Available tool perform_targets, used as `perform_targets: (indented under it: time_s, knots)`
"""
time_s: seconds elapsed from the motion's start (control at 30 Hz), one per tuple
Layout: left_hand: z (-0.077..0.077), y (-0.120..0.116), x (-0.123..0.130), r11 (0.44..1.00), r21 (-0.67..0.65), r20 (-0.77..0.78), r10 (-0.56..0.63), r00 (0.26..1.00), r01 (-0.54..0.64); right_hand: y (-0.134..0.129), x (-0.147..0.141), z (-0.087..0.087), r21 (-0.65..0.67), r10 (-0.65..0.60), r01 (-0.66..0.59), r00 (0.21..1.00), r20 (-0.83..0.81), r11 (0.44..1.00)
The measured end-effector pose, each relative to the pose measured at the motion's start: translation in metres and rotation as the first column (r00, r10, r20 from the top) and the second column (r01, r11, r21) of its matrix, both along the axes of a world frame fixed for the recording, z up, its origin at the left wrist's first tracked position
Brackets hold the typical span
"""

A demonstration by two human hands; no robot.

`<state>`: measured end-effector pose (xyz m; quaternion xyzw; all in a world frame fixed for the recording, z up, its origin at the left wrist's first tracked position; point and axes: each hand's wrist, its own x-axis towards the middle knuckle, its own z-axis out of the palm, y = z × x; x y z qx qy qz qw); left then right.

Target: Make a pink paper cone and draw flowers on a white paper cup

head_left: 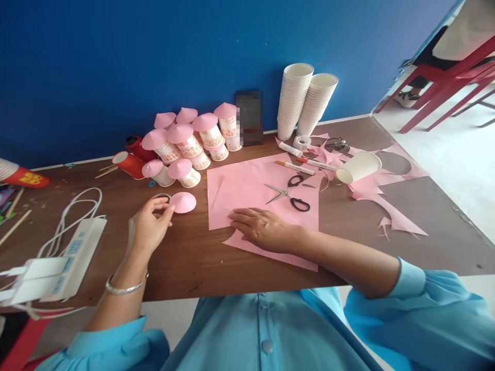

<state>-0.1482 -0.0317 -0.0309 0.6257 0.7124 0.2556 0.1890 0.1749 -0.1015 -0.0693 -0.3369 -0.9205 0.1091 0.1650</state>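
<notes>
My left hand (152,221) pinches the left edge of a small pink paper cone (183,202) low over the brown table. Flat on the pink paper sheets (247,180) lies my right hand (265,228), palm down with its fingers stretched out. Open scissors (285,192) with black handles rest on the sheets, beside a marker (294,167). Behind my left hand stand several decorated paper cups (189,146) topped with pink cones.
Two tall stacks of white cups (294,98) stand by the blue wall. A white cup (359,167) lies among pink scraps (390,206) at the right. A power strip (77,257) with cables is at the left. A person sits on a red chair (433,82).
</notes>
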Motion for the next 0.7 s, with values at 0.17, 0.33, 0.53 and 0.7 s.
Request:
perform_targets:
  time_s: [0.17,0.33,0.53,0.7]
  knots:
    - [0.001,-0.001,-0.004,0.996,0.095,-0.268,0.022,0.963,0.004,-0.006,0.049,-0.005,0.096,-0.146,0.140,0.988,0.052,0.986]
    - [0.005,-0.012,0.010,0.965,0.231,-0.270,-0.060,0.961,0.125,0.001,0.093,-0.011,0.209,-0.366,0.338,0.924,0.111,0.918]
    - [0.002,-0.045,0.089,0.538,0.158,-0.347,-0.755,0.557,0.828,0.014,0.107,-0.006,0.294,-0.380,0.315,0.903,0.200,0.903]
    - [-0.025,-0.046,0.129,0.243,-0.100,-0.386,-0.903,0.187,0.965,0.020,0.107,0.010,0.290,-0.395,0.301,0.845,0.362,0.909]
